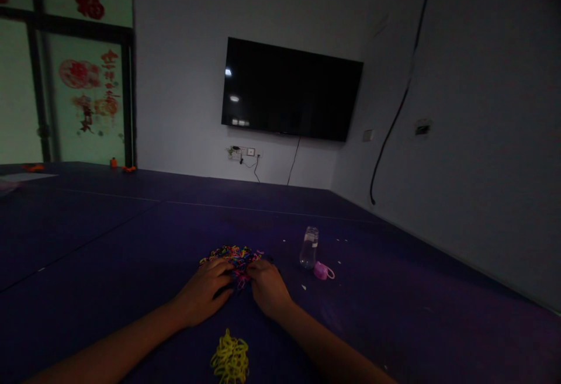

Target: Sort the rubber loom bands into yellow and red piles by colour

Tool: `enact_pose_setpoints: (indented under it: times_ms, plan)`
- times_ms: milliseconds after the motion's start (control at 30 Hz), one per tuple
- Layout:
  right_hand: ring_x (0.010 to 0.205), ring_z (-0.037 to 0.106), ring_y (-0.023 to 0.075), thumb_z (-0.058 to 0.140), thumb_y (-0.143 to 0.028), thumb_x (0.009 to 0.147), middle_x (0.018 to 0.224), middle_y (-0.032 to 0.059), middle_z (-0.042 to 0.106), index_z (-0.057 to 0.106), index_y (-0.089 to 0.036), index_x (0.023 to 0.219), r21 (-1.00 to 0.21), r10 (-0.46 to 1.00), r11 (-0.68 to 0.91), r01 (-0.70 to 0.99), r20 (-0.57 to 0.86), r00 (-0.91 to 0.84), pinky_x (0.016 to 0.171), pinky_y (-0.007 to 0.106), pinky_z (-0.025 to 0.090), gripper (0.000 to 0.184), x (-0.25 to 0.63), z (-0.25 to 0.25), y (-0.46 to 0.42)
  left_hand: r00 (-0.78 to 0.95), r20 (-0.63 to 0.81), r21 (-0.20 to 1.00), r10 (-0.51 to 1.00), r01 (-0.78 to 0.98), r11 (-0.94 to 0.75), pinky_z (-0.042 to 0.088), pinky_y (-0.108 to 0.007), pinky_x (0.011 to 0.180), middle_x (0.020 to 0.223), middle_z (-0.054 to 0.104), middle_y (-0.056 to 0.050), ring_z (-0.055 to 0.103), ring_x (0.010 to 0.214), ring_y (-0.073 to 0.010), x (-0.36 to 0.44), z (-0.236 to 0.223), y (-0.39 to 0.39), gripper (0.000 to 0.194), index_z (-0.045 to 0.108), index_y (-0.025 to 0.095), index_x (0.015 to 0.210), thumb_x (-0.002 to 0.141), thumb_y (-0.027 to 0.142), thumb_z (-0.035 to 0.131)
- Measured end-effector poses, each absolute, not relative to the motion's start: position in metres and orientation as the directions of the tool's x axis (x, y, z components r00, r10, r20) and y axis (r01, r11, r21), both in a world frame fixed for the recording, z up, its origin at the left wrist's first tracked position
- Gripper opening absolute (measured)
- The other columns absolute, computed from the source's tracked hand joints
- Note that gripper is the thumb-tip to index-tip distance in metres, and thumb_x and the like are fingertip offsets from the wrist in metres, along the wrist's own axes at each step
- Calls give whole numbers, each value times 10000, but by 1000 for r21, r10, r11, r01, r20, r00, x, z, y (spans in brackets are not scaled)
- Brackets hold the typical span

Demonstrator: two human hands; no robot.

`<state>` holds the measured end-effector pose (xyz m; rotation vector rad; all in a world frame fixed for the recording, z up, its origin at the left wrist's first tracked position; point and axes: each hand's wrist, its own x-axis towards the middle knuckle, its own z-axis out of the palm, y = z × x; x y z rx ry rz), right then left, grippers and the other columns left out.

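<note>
A heap of small many-coloured rubber bands [234, 255] lies on the dark purple floor mat [131, 244]. My left hand [205, 290] rests at the near left edge of the heap, fingers curled and reaching into the bands. My right hand [268, 287] sits at the near right edge, fingers bent down and pinched at the bands. What each hand holds is too small and dark to name. A separate small pile of yellow rubber bands [230, 359] lies nearer to me, between my forearms.
A clear plastic bottle [309, 247] stands just right of the heap, with its pink cap [322, 270] lying beside it. A black television [289, 89] hangs on the far wall. A window with red paper decorations [83, 74] is at left. Small orange objects [120, 166] lie far left.
</note>
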<state>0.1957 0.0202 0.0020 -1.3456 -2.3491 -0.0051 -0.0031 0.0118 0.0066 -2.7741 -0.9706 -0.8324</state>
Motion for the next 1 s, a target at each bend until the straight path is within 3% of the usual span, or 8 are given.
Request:
enact_pose_setpoints:
  times_ms: [133, 300, 433, 600, 767, 1000]
  plan:
    - [1035, 552, 200, 429, -8, 685, 1044, 86, 649, 662, -160, 982, -244, 815, 536, 809, 400, -419, 914, 270, 378, 407, 197, -2, 24, 648, 531, 84, 546, 600, -795, 395, -469, 931, 1140, 599, -72, 489, 1111, -271, -3, 4, 15, 187, 645, 212, 960, 808, 160, 551]
    - [1035, 566, 184, 383, 16, 701, 1067, 89, 647, 679, -161, 983, -385, 778, 583, 715, 517, -356, 913, 277, 415, 445, 199, -5, 28, 690, 537, 76, 485, 533, -843, 417, -423, 922, 1078, 623, -69, 520, 1068, -241, -2, 8, 12, 168, 647, 198, 942, 834, 155, 525]
    - [1021, 587, 194, 383, 2, 719, 1061, 93, 657, 696, -164, 1004, -476, 763, 590, 652, 592, -258, 925, 315, 435, 454, 201, -6, 30, 753, 491, 58, 439, 474, -878, 410, -417, 939, 1145, 603, -66, 493, 1117, -246, -1, 12, 8, 177, 663, 222, 969, 854, 180, 536]
    - [920, 637, 198, 435, -24, 721, 959, 82, 694, 725, -181, 935, -566, 745, 606, 559, 650, -149, 845, 323, 496, 393, 202, -9, 34, 742, 468, 65, 481, 513, -856, 384, -466, 966, 1223, 564, -70, 461, 1161, -274, -4, 9, 11, 267, 620, 253, 1112, 856, 221, 554]
    - [825, 661, 198, 520, -80, 730, 847, 55, 716, 741, -212, 842, -604, 742, 632, 486, 652, -155, 740, 304, 530, 281, 203, -10, 37, 718, 456, 76, 527, 558, -826, 381, -482, 971, 1237, 552, -82, 435, 1198, -285, -5, 6, 13, 338, 569, 255, 1187, 853, 210, 546]
    - [778, 676, 191, 476, -35, 710, 806, 32, 725, 747, -227, 805, -607, 750, 641, 470, 625, -216, 739, 303, 529, 345, 204, -9, 35, 735, 457, 91, 501, 521, -849, 373, -451, 993, 1267, 549, -70, 447, 1198, -256, -3, 10, 10, 423, 472, 268, 1290, 873, 212, 515]
